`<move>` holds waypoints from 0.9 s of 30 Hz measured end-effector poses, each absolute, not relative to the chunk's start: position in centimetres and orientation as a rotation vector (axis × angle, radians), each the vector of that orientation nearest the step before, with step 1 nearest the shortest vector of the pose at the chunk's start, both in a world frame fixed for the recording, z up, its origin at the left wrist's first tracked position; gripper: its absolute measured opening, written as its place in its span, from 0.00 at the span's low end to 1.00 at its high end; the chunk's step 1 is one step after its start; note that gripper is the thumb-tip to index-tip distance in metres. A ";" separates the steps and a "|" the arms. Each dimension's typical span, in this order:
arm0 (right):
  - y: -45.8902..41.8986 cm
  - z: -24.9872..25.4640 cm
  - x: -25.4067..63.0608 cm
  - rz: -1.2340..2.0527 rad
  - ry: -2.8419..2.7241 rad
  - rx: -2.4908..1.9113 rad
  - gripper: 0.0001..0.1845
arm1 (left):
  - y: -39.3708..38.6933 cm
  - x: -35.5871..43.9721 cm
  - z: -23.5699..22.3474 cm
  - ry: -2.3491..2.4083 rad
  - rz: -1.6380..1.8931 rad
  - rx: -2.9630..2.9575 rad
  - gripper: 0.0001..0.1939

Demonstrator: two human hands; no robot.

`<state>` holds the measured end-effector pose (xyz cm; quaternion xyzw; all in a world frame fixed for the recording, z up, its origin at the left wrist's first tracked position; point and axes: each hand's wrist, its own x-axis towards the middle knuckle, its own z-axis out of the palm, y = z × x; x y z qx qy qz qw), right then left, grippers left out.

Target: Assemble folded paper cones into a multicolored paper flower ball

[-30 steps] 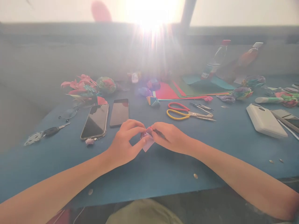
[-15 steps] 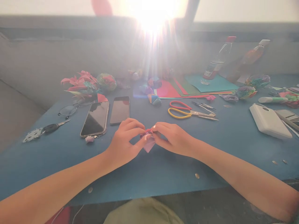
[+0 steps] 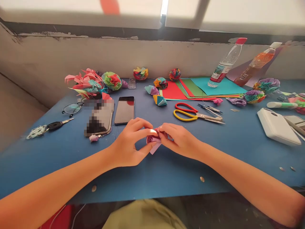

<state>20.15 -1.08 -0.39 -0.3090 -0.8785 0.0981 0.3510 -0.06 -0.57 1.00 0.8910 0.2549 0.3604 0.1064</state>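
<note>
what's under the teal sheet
Green and red paper shows past the left side of the teal sheet, with thin coloured edges along its front. Anything lying wholly beneath it is covered, so I can't count the sheets.

I see a small paper between the left hand and the right hand, over the table. Behind the left hand, two phones lie side by side. Left of them I find the glasses, with the keys in front of those. The flowers sit behind the phones, near the wall. Behind the right hand I see the scissors, then big sheets farther back. One bottle stands on the sheets; another bottle is to its right. A power bank lies at my far right, with a glue stick behind it.
</note>
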 end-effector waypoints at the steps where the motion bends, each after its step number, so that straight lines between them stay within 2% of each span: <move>1: -1.1 -0.4 20.2 0.262 -2.277 -0.798 0.06 | -0.6 -0.1 1.1 0.757 1.056 2.616 0.05; 9: -1.3 -0.8 20.1 0.220 -2.291 -0.737 0.05 | -0.7 0.1 0.5 0.854 1.177 2.616 0.02; 19: -1.9 -0.6 19.7 0.234 -2.281 -0.734 0.04 | -0.9 0.0 0.4 0.867 1.242 2.678 0.05; 23: -2.4 0.0 19.7 0.247 -2.324 -0.734 0.06 | -1.3 0.1 0.3 0.804 1.414 2.683 0.05; 27: -2.8 0.3 19.8 0.117 -2.347 -0.683 0.09 | -1.3 0.2 0.2 0.735 1.506 2.765 0.05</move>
